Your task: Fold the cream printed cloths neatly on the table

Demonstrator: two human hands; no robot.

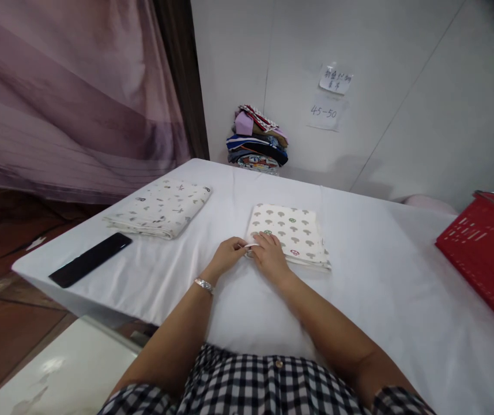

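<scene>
A white folded cloth with grey mushroom prints and a few green and red ones (302, 230) lies on the white-covered table in front of me. At its near left corner, my left hand (227, 255) is closed in a pinch on the cloth's edge. My right hand (271, 256) rests over the same corner, its fingers bent on the fabric and the edge held close to the left fingertips. The thumbs and the held bit of edge are partly hidden. Farther left lies a second folded white cloth with small scattered prints (166, 207), touched by neither hand.
A black flat slab (91, 259) lies near the left edge of the white tablecloth (368, 288). Stacked folded fabrics (257, 141) stand by the back wall. A red plastic basket (484, 248) sits at the right. Handwritten paper notes (327, 112) hang on the wall.
</scene>
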